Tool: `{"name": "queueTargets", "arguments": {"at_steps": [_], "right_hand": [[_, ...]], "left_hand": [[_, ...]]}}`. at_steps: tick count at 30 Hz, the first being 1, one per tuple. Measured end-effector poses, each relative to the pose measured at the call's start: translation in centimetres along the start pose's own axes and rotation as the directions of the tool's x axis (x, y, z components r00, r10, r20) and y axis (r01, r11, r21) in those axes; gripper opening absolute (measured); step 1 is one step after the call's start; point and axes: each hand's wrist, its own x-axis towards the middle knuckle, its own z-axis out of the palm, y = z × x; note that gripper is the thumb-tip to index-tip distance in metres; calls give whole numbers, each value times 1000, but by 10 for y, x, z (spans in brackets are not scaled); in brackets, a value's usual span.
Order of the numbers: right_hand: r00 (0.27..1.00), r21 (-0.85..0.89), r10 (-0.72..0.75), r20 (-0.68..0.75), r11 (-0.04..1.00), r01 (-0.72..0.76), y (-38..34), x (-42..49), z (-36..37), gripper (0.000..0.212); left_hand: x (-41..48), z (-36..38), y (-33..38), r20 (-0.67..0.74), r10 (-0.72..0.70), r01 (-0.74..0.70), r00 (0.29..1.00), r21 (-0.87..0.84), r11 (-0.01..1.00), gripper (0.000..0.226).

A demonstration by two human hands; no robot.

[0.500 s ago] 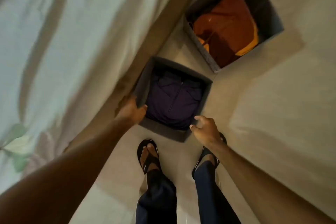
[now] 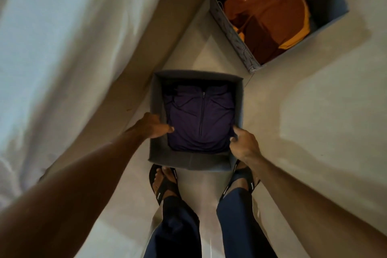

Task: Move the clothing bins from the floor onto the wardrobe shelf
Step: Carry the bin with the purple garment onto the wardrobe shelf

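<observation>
My left hand (image 2: 149, 126) and right hand (image 2: 243, 142) pinch the near bin (image 2: 188, 162) by its soft walls; uneven lift may buckle them.

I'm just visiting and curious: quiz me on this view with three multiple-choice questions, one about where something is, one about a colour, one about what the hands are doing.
1. Where is the bin with orange clothes?
A. upper right, apart from the nearer bin
B. stacked on the nearer bin
C. between the feet

2. What colour is the zipped garment in the nearer bin?
A. white
B. dark purple
C. yellow

3. How are the hands placed?
A. both hanging free
B. both on the orange clothes
C. one on each side wall of the nearer bin

Answers: A, bare floor separates the bins; B, the fabric shows purple; C, left hand and right hand grip opposite walls.
</observation>
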Motion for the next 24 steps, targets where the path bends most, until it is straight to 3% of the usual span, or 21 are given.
{"name": "queueTargets", "arguments": {"at_steps": [4,10,19,24], "right_hand": [[999,-56,-36,-25,998,35,4,-24,-27,66],[991,-4,9,-130,1000,-10,-9,-114,-92,61],[968,110,-43,-247,991,73,-45,-351,-249,60],[933,107,-87,-350,986,132,-40,-458,-342,55]], "left_hand": [[-39,8,8,-85,133,-132,987,23,991,73],[-166,-14,19,-253,188,-217,949,-92,972,51],[-425,-88,47,-350,331,-381,876,-82,921,88],[-545,-114,90,-409,459,-521,788,-47,852,96]]}}
